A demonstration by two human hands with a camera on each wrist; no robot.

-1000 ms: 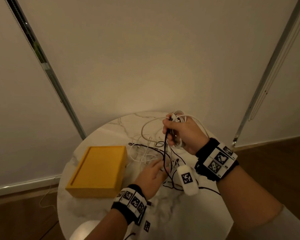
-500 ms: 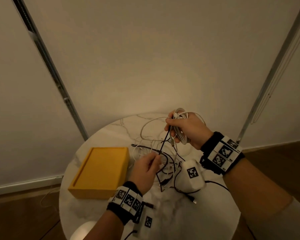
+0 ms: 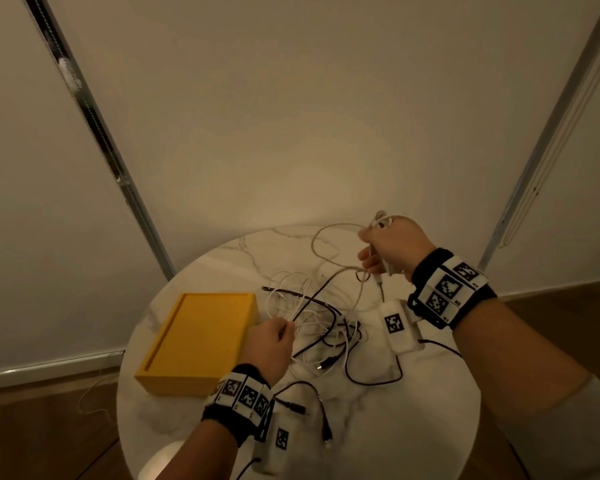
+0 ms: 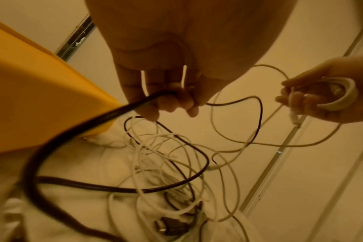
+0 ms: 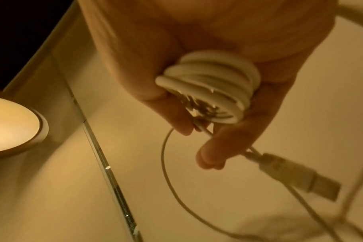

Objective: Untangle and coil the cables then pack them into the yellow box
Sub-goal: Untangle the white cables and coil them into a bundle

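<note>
A tangle of white and black cables (image 3: 312, 320) lies in the middle of the round marble table (image 3: 413, 410). The yellow box (image 3: 201, 341) sits at the table's left, lid on. My right hand (image 3: 392, 245) is raised at the far right and grips a coil of white cable (image 5: 209, 86), with a USB plug (image 5: 296, 176) dangling below its fingers. My left hand (image 3: 272, 344), beside the box, pinches a black cable (image 4: 106, 114) together with a white strand (image 4: 143, 81) from the tangle.
Black cable ends with plugs (image 3: 326, 441) lie near the table's front edge. White blinds (image 3: 291, 116) with metal rails (image 3: 94, 112) stand right behind the table. A lit round lamp (image 5: 12, 126) appears in the right wrist view. Wooden floor (image 3: 49, 427) surrounds the table.
My right hand has moved right and up with the white coil, letting go of the black cable. My left hand rose from the table, took hold of the black cable and drew it left.
</note>
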